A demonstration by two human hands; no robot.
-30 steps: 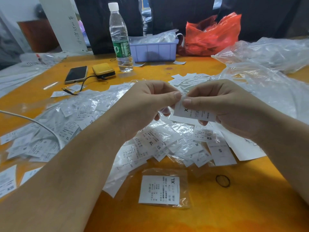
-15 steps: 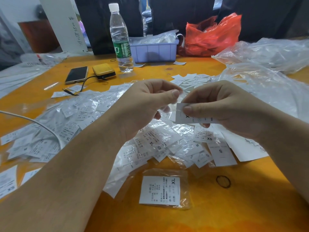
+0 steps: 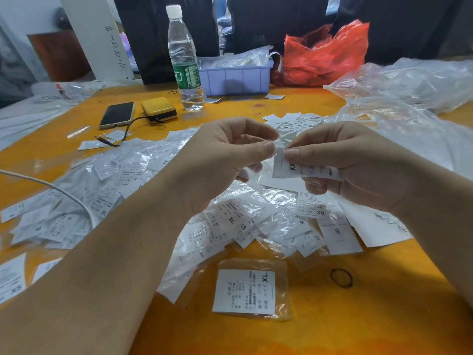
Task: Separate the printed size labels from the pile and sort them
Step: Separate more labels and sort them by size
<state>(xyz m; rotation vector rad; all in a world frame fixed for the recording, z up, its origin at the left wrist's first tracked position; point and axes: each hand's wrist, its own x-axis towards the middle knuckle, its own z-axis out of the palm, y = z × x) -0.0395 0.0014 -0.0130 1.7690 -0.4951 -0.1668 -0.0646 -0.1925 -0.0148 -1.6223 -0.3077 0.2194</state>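
A wide pile of white printed size labels [image 3: 158, 190], many in clear sleeves, covers the orange table [image 3: 332, 329]. Above the pile my right hand [image 3: 358, 165] pinches a white label marked XX [image 3: 284, 167] between thumb and fingers. My left hand [image 3: 225, 160] pinches the label's upper left corner with thumb and forefinger. One sleeved XL label [image 3: 245, 290] lies alone near the front edge. Labels marked XS [image 3: 311, 204], M and S [image 3: 337, 234] lie face up under my right hand.
A water bottle [image 3: 184, 60], a lilac bin [image 3: 235, 78], a red bag [image 3: 325, 55], a phone [image 3: 116, 115] and a yellow box [image 3: 159, 108] stand at the back. Clear plastic bags [image 3: 409, 98] heap at right. A white cable [image 3: 64, 193] crosses the left. A rubber band [image 3: 341, 278] lies near front.
Both hands have lifted the label a little. My left thumb and forefinger have closed on its upper corner, and more of the XX print shows.
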